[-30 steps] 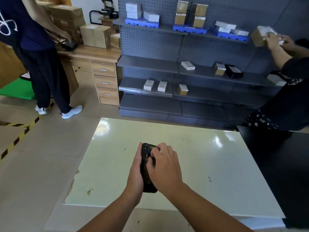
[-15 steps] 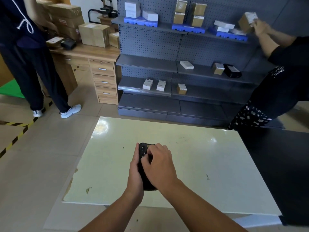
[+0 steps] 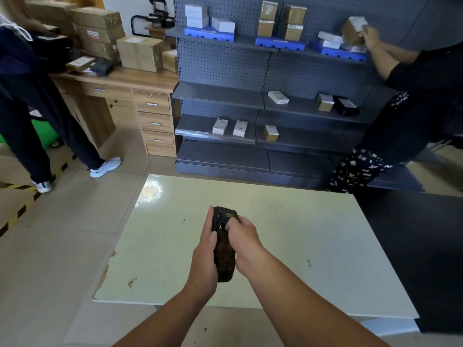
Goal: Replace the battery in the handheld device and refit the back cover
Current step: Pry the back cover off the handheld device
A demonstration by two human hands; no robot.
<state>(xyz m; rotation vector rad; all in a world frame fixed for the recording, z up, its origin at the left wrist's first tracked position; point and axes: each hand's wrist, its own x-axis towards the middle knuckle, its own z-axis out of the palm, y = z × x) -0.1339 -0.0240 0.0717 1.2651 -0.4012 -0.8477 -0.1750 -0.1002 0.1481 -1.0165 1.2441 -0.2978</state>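
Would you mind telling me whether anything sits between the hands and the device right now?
Nothing visible does. The left hand grips the device along its left side, and the right hand touches it from the right, fingertips on its upper part, above the table.

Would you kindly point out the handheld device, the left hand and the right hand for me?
handheld device [image 3: 224, 256]: head view, on its dark back.
left hand [image 3: 204, 259]: head view, on the back of the hand.
right hand [image 3: 246, 242]: head view, on the back of the hand.

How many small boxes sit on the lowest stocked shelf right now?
3: two white small boxes side by side at left, one brown cardboard box to their right. None looks hidden.
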